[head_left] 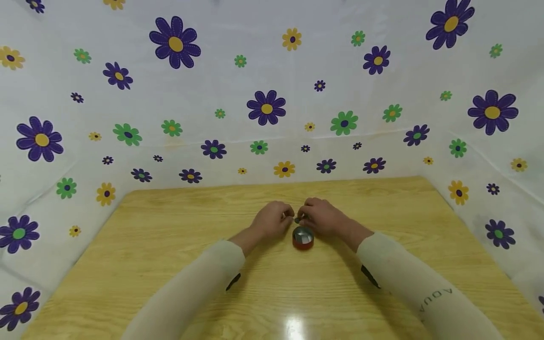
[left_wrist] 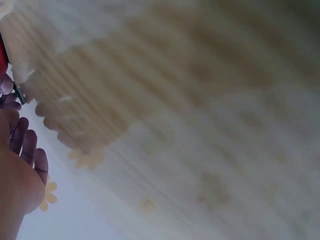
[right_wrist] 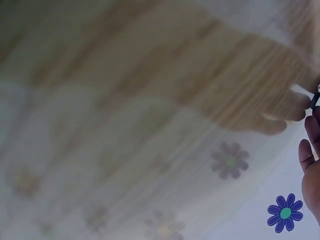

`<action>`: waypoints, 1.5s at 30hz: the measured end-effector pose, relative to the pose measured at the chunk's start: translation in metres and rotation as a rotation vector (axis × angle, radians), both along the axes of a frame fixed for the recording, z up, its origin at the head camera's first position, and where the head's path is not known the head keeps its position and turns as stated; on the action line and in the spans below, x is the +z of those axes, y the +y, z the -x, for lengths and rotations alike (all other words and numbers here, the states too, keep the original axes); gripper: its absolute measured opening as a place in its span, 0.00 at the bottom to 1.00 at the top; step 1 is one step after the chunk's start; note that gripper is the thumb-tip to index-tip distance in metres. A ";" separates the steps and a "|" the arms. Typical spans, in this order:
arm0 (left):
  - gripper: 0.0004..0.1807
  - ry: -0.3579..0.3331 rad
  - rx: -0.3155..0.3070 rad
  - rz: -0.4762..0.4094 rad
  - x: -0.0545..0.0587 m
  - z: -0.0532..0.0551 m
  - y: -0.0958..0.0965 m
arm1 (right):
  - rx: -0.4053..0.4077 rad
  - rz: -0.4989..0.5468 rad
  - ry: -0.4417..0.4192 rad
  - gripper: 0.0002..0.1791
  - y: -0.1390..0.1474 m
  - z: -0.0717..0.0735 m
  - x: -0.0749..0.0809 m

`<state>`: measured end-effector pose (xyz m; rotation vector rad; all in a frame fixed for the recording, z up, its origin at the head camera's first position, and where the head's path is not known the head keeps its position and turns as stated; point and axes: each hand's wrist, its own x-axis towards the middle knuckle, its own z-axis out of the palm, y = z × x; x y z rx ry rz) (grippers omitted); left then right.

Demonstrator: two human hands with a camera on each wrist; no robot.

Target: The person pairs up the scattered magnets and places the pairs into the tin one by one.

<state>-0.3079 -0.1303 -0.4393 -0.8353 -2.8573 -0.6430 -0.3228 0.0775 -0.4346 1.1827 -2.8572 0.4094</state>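
Observation:
In the head view a small dark green piece (head_left: 297, 220) is between my two hands, too small and too covered to tell its kind. My left hand (head_left: 272, 221) pinches its left side with curled fingers. From the other side my right hand (head_left: 324, 218) grips it with bent fingers and thumb. Just in front of the fingertips, a small round red container (head_left: 303, 239) with a shiny silvery top stands on the table. The left wrist view catches the piece as a thin dark strip (left_wrist: 19, 93) by the fingertips. Most of the right hand (right_wrist: 312, 175) is cut off in its wrist view.
A wood-grain table (head_left: 170, 245) lies under both arms. Behind it and at both sides hangs a white cloth (head_left: 221, 28) printed with purple, green and yellow flowers. Light glares off the table's near part.

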 end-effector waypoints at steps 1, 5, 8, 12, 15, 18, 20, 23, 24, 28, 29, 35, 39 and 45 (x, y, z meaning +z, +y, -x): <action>0.08 0.002 0.003 -0.001 0.000 -0.001 -0.001 | 0.009 0.005 0.006 0.12 0.000 0.000 0.000; 0.09 -0.006 0.016 -0.011 0.002 -0.009 -0.005 | 0.024 0.007 0.020 0.14 -0.001 0.001 0.000; 0.10 -0.044 -0.003 -0.037 0.004 -0.019 -0.006 | 0.018 -0.005 -0.012 0.15 -0.001 -0.001 0.001; 0.16 -0.069 -0.043 -0.070 0.006 -0.034 -0.005 | 0.018 0.008 -0.052 0.15 -0.001 -0.002 0.001; 0.20 -0.076 -0.068 -0.087 0.006 -0.042 -0.005 | 0.062 0.036 -0.040 0.14 -0.002 -0.001 0.000; 0.20 -0.093 -0.092 -0.108 0.007 -0.046 -0.006 | 0.117 0.047 -0.003 0.13 -0.004 0.001 0.001; 0.21 -0.096 -0.110 -0.108 0.007 -0.047 -0.007 | 0.136 0.039 0.013 0.13 -0.005 0.001 0.002; 0.25 -0.070 -0.121 -0.059 0.007 -0.046 -0.008 | 0.143 0.028 0.035 0.12 -0.003 0.000 0.004; 0.26 -0.059 -0.122 -0.027 0.007 -0.046 -0.009 | 0.141 0.028 0.040 0.12 -0.002 0.000 0.005; 0.34 -0.020 -0.126 0.105 0.005 -0.045 -0.010 | 0.111 0.030 0.045 0.12 0.005 -0.004 0.006; 0.35 -0.010 -0.129 0.131 0.005 -0.045 -0.010 | 0.095 0.027 0.038 0.13 0.007 -0.004 0.006; 0.40 0.062 -0.128 0.233 0.002 -0.043 -0.008 | 0.031 0.020 0.006 0.18 0.015 -0.004 0.001; 0.38 0.064 -0.136 0.237 0.003 -0.042 -0.008 | 0.038 0.029 0.019 0.11 0.015 -0.003 0.000; 0.37 0.061 -0.151 0.247 0.001 -0.043 -0.008 | -0.038 0.021 -0.045 0.04 0.013 -0.006 0.000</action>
